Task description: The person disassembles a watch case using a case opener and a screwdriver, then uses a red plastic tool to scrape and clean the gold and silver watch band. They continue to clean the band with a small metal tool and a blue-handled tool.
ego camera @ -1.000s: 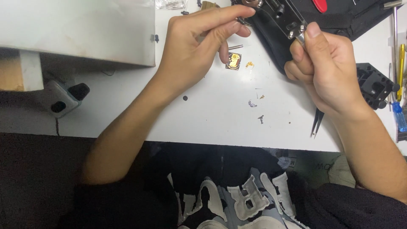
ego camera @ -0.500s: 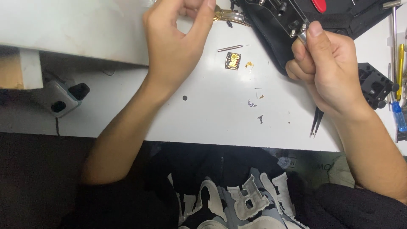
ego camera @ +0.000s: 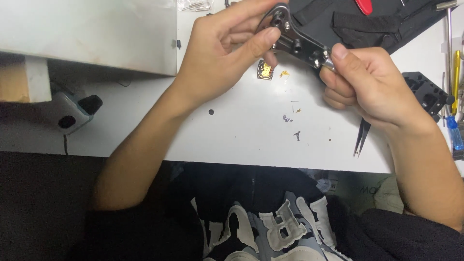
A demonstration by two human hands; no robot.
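My left hand (ego camera: pixel 224 46) and my right hand (ego camera: pixel 369 79) hold a black metal wrench-like tool (ego camera: pixel 296 42) with round knobs between them, above the white table (ego camera: pixel 232 130). The left thumb and fingers pinch its curved head end; the right fingers grip its silver handle end. Just under the tool a small gold-and-black square part (ego camera: pixel 265 70) lies on the table, partly hidden by a left finger. Tiny gold and dark bits (ego camera: pixel 289 117) are scattered below it.
A black pouch (ego camera: pixel 382 24) lies at the top right with a red-handled tool (ego camera: pixel 363 6). Black tweezers (ego camera: pixel 361 137) stick out under my right hand. A black holder block (ego camera: pixel 427 94) and screwdrivers (ego camera: pixel 454 82) lie at the right edge. A white box (ego camera: pixel 87 34) stands top left.
The left hand dropped the thin tool it held near the pouch and came back to the middle. Both hands now hold the black tool, lifted off the pouch.
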